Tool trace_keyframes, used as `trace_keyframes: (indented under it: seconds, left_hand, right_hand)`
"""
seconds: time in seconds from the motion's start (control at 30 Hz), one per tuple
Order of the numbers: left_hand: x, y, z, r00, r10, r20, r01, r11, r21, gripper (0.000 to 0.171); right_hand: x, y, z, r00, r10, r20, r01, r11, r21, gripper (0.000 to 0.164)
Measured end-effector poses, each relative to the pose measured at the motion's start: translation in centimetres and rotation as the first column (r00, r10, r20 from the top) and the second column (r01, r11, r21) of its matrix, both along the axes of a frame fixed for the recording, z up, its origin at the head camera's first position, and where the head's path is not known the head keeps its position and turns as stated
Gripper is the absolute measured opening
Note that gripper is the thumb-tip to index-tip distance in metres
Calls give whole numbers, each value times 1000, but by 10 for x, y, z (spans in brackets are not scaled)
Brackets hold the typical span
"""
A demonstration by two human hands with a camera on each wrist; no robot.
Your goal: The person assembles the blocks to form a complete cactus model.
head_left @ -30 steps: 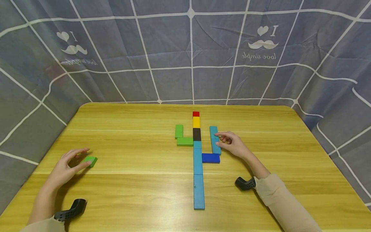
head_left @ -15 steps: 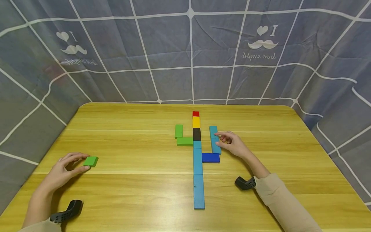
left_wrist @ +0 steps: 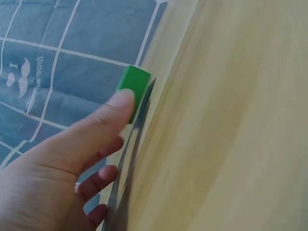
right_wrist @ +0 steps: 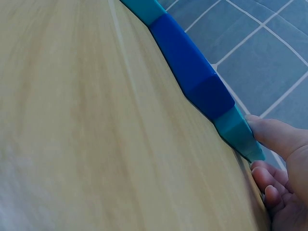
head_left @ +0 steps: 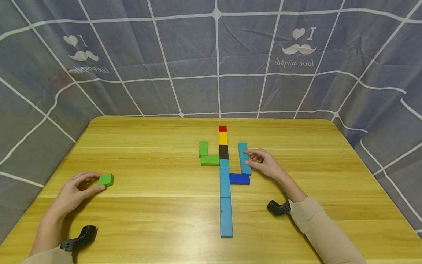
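In the head view my left hand (head_left: 72, 192), over the left part of the table, pinches a small green block (head_left: 106, 179) between thumb and index finger. The left wrist view shows the thumb against this green block (left_wrist: 134, 84), tilted, with the other fingers curled below. My right hand (head_left: 265, 164) rests with its index fingertip at the upper light blue block (head_left: 243, 148) and its thumb at the lower light blue block (head_left: 245, 168). In the right wrist view the thumb touches a light blue block (right_wrist: 238, 132) beside a dark blue block (right_wrist: 192, 65).
A column of blocks runs mid-table: red (head_left: 222, 129), yellow (head_left: 223, 138), black (head_left: 224, 152), then light blue pieces (head_left: 226, 216). Two green blocks (head_left: 210, 160) make an L on its left; a dark blue block (head_left: 239, 179) joins its right. A grey curtain (head_left: 194, 47) hangs behind.
The green block at my left hand has turned and shifted slightly right and up in the head view, with the fingers following it. My right hand has stayed put.
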State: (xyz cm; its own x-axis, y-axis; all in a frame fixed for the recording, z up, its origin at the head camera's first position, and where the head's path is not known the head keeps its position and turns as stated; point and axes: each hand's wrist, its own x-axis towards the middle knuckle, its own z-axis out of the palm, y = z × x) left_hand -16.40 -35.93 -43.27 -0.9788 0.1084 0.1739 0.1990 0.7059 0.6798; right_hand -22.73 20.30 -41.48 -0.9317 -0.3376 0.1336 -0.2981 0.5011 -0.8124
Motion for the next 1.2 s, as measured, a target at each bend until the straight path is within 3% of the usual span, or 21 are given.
trace_keyframes:
  seconds: [0.17,0.3,0.73,1.0,1.1,1.2]
  left_hand:
    - [-8,14,3,998,59,-37,-57,997,44,32]
    - [-20,31,6,995,82,-60,-78,995,65,33]
    - [-82,120,6,994,-41,-98,59,980,190,36]
    - [-98,174,26,995,-79,-65,95,948,304,34]
    - [-109,187,21,994,-86,-73,105,939,326,33]
    - [-127,195,8,992,-93,-81,115,929,352,34]
  right_hand:
    - [1,0,1,1000,1,2,-1,1000,-4,35]
    - [1,0,1,1000,5,0,-5,1000,-2,35]
    - [0,0,3,1000,0,-4,0,1000,8,34]
    - [0,0,2,1000,0,-5,0,1000,6,34]
    - [0,0,2,1000,-1,-3,1,1000,6,34]
    - [1,0,3,1000,-1,0,1,1000,7,34]
